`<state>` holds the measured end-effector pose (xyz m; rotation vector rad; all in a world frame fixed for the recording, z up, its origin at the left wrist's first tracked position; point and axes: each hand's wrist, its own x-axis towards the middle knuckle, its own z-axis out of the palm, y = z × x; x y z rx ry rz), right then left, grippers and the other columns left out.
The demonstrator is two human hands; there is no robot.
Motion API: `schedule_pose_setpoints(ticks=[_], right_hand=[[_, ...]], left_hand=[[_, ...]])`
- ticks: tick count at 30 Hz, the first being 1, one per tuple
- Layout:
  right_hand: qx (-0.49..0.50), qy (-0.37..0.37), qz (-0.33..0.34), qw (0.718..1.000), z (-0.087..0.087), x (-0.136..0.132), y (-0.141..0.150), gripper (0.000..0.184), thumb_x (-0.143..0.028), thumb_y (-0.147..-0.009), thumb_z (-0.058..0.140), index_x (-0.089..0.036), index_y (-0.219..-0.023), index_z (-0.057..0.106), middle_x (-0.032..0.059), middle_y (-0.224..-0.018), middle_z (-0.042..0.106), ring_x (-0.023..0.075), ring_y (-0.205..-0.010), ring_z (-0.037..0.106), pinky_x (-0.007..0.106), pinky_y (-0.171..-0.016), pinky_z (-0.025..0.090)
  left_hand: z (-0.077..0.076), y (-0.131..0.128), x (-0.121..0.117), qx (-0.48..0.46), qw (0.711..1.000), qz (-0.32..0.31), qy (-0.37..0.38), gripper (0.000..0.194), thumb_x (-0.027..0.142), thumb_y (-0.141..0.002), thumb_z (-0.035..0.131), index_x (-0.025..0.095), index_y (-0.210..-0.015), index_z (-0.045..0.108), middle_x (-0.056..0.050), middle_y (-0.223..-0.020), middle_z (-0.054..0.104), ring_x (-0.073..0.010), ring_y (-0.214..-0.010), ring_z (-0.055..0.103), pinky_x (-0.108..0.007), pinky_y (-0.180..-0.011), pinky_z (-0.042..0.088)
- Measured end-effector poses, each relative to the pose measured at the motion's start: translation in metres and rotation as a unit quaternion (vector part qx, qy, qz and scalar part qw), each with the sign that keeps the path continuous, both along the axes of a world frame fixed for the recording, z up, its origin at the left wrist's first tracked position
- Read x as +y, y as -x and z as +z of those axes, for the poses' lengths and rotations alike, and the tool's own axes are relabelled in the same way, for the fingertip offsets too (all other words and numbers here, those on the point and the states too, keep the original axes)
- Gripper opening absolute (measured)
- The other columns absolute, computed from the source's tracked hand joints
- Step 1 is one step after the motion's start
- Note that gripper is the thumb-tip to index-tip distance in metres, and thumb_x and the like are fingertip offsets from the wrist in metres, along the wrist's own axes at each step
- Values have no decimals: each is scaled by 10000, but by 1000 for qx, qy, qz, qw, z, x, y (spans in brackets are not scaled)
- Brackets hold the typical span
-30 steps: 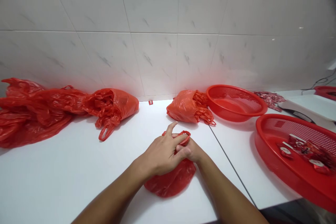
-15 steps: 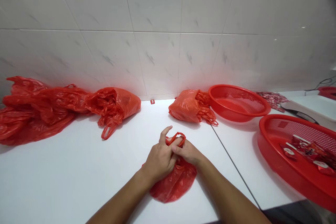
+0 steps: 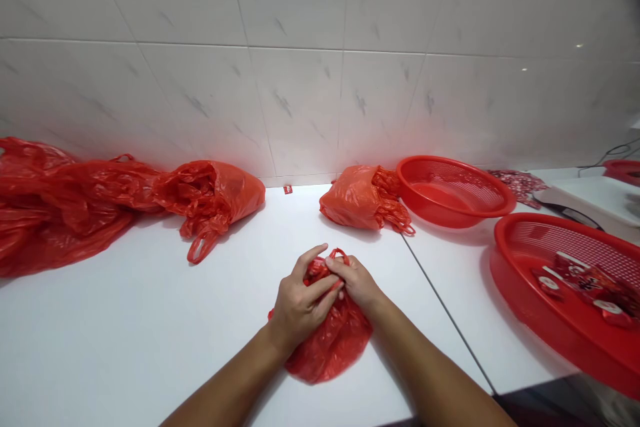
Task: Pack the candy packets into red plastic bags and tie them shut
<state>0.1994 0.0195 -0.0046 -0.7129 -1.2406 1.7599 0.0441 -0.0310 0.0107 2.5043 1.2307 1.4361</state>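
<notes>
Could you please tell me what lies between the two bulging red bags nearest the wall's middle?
In the head view, a small red item lies between the left bulging bag and right bulging bag.

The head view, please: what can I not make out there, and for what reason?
All in the head view:
Inside of the held red bag: covered by its film, the left hand and right hand.
Leftmost red bag: cut off by the left edge.
Nearer red basket: cut off by the right edge.
Print on the small red packet: too small.
</notes>
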Motion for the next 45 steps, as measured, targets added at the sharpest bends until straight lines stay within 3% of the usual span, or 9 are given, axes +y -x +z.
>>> schedule_pose_setpoints(ticks=[5, 10, 15, 19, 24, 31, 38, 41, 45], right_hand=[[28, -14, -29, 999, 1, 6, -8, 624, -665, -930, 648, -207, -546, 472, -48, -401, 431, 93, -427, 437, 238, -540, 398], [64, -27, 7, 998, 4, 2, -9, 489, -692, -954, 616, -207, -892, 594, -83, -493, 463, 105, -472, 456, 235, -543, 393], [16, -71, 16, 997, 7, 0, -8, 571, -620, -900, 752, -229, -1280, 580, -93, -575, 538, 92, -505, 432, 223, -559, 350], [-32, -64, 4, 997, 3, 3, -5, 656, -753, -991, 489, -149, -987, 745, -32, -518, 526, 106, -500, 467, 255, -569, 378], [-26, -10, -54, 998, 1, 6, -7, 680, -783, -942, 550, -144, -798, 734, -13, -529, 524, 104, -490, 464, 254, -528, 363], [-101, -67, -99, 988, 10, 8, -16, 670, -734, -981, 527, -159, -1218, 774, -19, -592, 565, 129, -564, 519, 266, -593, 433], [-63, -145, -40, 987, 19, 4, -18, 542, -637, -1026, 527, -193, -1155, 811, 68, -927, 770, 202, -825, 703, 349, -856, 560], [-76, -157, -61, 983, 21, 4, -19, 521, -631, -1027, 527, -213, -1163, 807, 77, -1027, 778, 231, -970, 717, 372, -955, 546], [-151, -182, -117, 964, 19, 4, -20, 499, -632, -1031, 519, -227, -1110, 800, 52, -963, 759, 221, -973, 699, 360, -975, 517]], left_hand=[[0, -3, 2, -115, 991, 35, 53, 477, 219, -926, 747, 283, -1366, 574, -104, -1418, 636, -244, -1115, 737, -380, -822, 682], [2, -5, 5, -139, 984, 36, 102, 219, 180, -972, 676, 270, -1170, 697, -15, -1054, 748, -166, -909, 733, -319, -799, 623], [2, -4, 5, -152, 985, 26, 72, 145, 135, -969, 639, 250, -1042, 689, -8, -989, 711, -162, -912, 707, -311, -803, 581], [1, -7, 2, -181, 972, 55, 136, 311, 236, -951, 713, 268, -1234, 589, -26, -1134, 688, -152, -839, 718, -341, -804, 596], [4, -14, -3, -216, 949, 31, 228, 499, 297, -951, 705, 287, -1374, 439, -43, -1246, 603, -116, -754, 698, -354, -795, 618], [6, -9, -1, -195, 935, 41, 292, 660, 293, -925, 703, 311, -1480, 347, -85, -1387, 552, -90, -692, 632, -338, -754, 597], [12, -3, 6, -237, 901, -26, 363, 427, 399, -972, 671, 259, -1368, 592, -71, -1222, 708, -228, -1076, 699, -404, -989, 556], [17, -2, 8, -276, 885, -47, 371, 296, 463, -1016, 611, 227, -1145, 733, -57, -1070, 753, -220, -965, 708, -374, -901, 566], [18, 0, 7, -284, 908, 1, 308, 237, 429, -996, 665, 225, -969, 784, -36, -936, 721, -192, -858, 670, -332, -802, 533]])
